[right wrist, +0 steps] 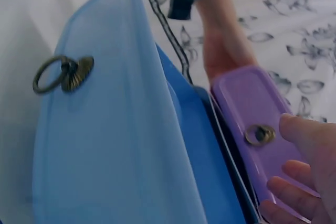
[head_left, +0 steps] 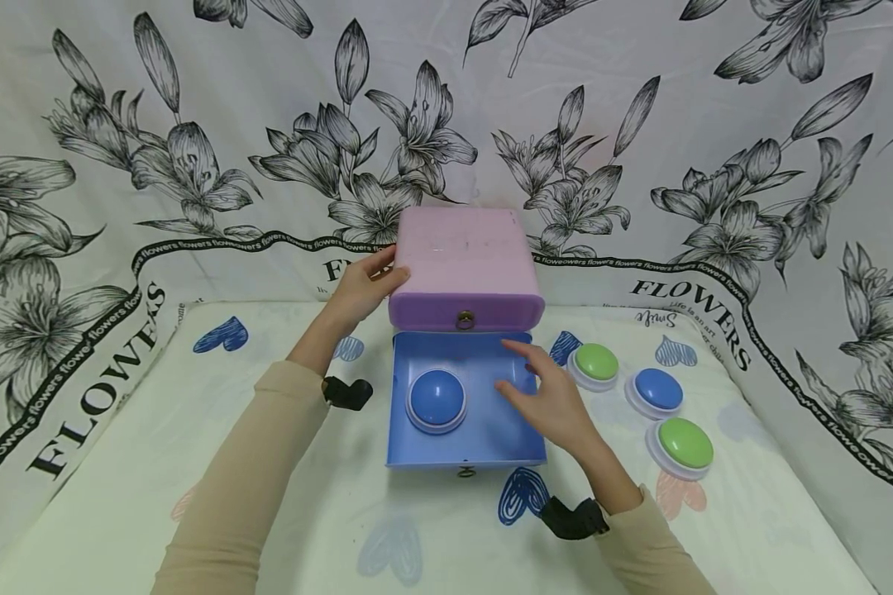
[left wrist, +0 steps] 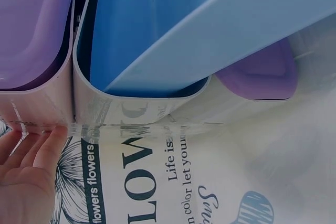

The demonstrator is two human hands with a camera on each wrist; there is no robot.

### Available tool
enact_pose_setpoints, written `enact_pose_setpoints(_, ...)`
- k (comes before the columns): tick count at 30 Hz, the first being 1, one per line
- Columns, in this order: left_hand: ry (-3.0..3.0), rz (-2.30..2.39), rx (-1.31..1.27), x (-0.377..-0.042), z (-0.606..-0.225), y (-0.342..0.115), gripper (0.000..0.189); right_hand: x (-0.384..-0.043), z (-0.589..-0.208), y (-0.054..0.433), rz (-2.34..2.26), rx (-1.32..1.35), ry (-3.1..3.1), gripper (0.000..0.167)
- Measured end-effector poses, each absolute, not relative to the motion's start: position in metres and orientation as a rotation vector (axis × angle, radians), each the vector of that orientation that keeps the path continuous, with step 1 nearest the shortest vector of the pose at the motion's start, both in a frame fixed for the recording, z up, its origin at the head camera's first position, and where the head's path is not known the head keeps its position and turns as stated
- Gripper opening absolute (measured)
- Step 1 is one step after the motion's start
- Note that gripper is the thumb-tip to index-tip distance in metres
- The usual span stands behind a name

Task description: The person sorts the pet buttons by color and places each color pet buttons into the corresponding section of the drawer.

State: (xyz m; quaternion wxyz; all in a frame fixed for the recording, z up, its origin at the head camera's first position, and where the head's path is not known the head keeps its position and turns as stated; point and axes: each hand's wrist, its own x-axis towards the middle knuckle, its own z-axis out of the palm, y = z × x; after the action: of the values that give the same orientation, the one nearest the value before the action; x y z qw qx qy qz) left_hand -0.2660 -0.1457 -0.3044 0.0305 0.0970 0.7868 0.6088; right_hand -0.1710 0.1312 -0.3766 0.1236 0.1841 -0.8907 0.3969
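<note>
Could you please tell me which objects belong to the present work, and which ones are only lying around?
Probably in the work:
- open blue drawer, with the right hand over it
- blue button inside
- pink case, touched by the left hand

Apparently lying around, untouched, right of the drawer:
- two green buttons
- another blue button

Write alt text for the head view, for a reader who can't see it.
A person's left grip touches a pink drawer box while the right grip hovers over the open blue drawer, which holds one blue button. Two green buttons and another blue one lie to the right on a heart-print cloth.
</note>
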Motion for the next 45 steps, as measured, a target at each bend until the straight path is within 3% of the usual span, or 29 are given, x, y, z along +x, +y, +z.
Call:
enact_pose_setpoints(24,2.440,1.857,0.294,-0.265,-0.303,-0.145,0.065,-0.179,-0.387,0.262,1.082,0.141,-2.534,0.053)
enact_pose_setpoints(30,2.424,1.870,0.289,-0.265,-0.303,-0.145,0.065,-0.186,-0.397,0.288,1.132,-0.044,-2.627,0.060)
enact_pose_setpoints(45,2.440,1.873,0.314,-0.265,-0.305,-0.146,0.064,-0.201,-0.417,0.330,1.023,-0.198,-2.931,0.082)
